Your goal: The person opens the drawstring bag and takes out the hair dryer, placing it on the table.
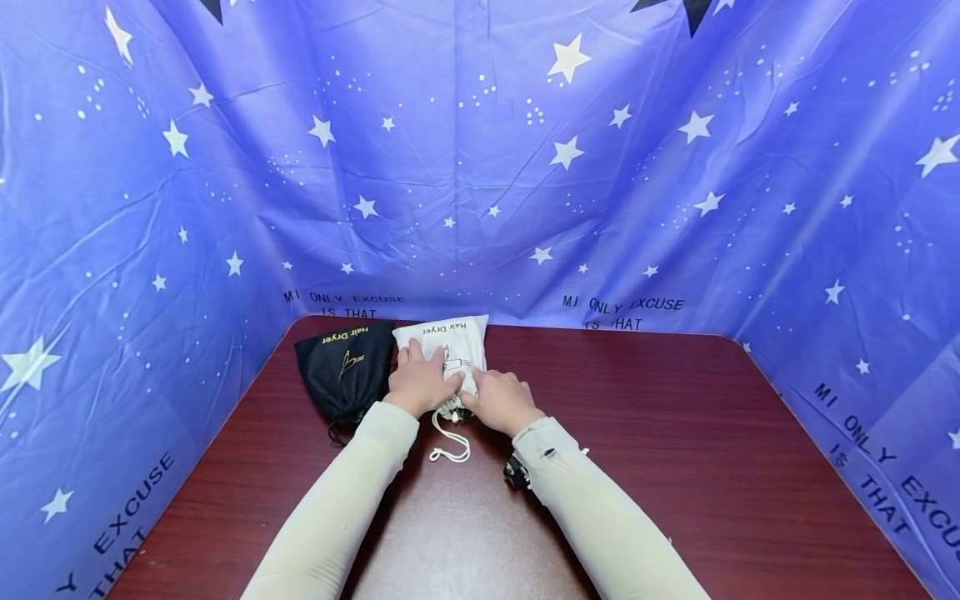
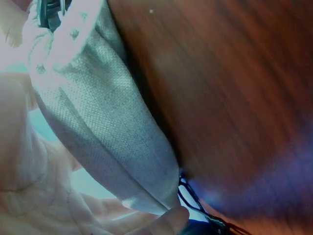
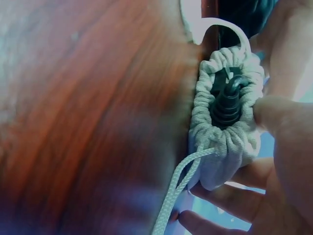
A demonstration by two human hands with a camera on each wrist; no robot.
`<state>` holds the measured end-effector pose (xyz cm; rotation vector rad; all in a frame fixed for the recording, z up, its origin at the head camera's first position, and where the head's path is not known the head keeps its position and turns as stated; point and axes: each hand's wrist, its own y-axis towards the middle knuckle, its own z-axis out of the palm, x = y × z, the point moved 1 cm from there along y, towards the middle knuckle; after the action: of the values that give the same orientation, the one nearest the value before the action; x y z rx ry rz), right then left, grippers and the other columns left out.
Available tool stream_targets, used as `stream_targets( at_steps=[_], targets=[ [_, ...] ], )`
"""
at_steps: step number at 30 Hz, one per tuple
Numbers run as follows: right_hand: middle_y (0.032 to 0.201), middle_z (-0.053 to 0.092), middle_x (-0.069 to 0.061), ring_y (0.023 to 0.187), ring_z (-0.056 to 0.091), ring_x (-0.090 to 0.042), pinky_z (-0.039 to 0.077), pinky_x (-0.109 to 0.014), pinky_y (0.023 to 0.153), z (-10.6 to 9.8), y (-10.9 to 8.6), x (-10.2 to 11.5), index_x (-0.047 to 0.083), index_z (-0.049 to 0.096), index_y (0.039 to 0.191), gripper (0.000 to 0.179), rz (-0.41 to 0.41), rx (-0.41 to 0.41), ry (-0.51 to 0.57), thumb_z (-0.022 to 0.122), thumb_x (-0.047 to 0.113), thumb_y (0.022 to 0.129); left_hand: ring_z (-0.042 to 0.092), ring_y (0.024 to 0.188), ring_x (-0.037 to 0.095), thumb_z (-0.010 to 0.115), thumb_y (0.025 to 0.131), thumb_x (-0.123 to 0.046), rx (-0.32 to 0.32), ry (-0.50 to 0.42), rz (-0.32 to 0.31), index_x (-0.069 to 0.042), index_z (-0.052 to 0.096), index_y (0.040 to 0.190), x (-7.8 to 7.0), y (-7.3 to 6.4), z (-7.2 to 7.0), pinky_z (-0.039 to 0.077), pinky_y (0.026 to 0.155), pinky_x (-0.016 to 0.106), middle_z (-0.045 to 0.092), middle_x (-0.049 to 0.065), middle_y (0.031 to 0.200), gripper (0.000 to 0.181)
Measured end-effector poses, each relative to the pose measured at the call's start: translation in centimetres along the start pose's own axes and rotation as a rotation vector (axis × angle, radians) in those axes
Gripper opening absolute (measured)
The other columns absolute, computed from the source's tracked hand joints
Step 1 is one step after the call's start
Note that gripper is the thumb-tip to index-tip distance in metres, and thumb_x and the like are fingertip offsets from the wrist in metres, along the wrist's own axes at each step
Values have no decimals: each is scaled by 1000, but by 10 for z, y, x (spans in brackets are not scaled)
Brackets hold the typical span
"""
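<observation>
A white drawstring bag, printed "Hair Dryer", lies on the table near its back edge. My left hand rests over its left part with fingers spread; in the left wrist view a fingertip reaches past the cloth's far end. Holding the bag's right side by its gathered mouth is my right hand, thumb on the cloth and fingers along the side. A black plug and cord show inside the mouth. The white drawstring hangs loose toward me.
A black drawstring bag with yellow "Hair Dryer" print lies directly left of the white one, its black cord on the wood. Blue star-printed cloth encloses the reddish-brown table at the back and both sides.
</observation>
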<state>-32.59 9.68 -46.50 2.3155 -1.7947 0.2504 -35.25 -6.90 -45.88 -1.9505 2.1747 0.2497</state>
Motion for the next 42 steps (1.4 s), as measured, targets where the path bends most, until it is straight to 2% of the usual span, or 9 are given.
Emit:
stream_targets(
  at_steps=[10, 24, 31, 38, 42],
  targets=[
    [133, 69, -14, 111, 68, -42, 53, -61, 87, 1, -8, -4, 16, 55, 151, 64, -13, -21, 15, 57, 52, 98, 27, 147, 47, 50, 96, -68, -34, 12, 3, -22, 41, 159, -4, -7, 1, 52, 95, 62, 18, 30, 164, 79],
    [131, 70, -17, 112, 70, -39, 56, -56, 87, -3, -24, -3, 12, 55, 150, 64, -15, -34, 34, 59, 50, 99, 25, 148, 48, 52, 95, -69, -44, -1, 14, -23, 42, 159, -8, -17, 3, 52, 93, 63, 18, 30, 165, 78],
    [128, 71, -17, 110, 71, -39, 56, -57, 83, -4, -29, -4, 13, 56, 150, 63, -14, -37, 19, 58, 50, 99, 28, 146, 48, 52, 95, -69, -34, 14, 21, -24, 43, 158, -11, -20, 2, 54, 90, 59, 20, 29, 164, 78],
    [131, 71, -15, 113, 70, -37, 54, -58, 87, -2, -32, -8, 15, 55, 150, 63, -15, -40, 3, 55, 54, 100, 30, 144, 47, 51, 96, -69, -18, 28, 21, -25, 41, 159, -14, -24, 1, 55, 88, 57, 21, 28, 164, 79],
    [124, 73, -16, 107, 72, -38, 55, -57, 83, -5, -35, -8, 14, 57, 148, 62, -31, -49, -10, 57, 53, 100, 33, 141, 45, 52, 95, -69, -16, 37, 20, -25, 42, 159, -17, -26, 0, 55, 85, 55, 25, 28, 161, 78]
  ],
)
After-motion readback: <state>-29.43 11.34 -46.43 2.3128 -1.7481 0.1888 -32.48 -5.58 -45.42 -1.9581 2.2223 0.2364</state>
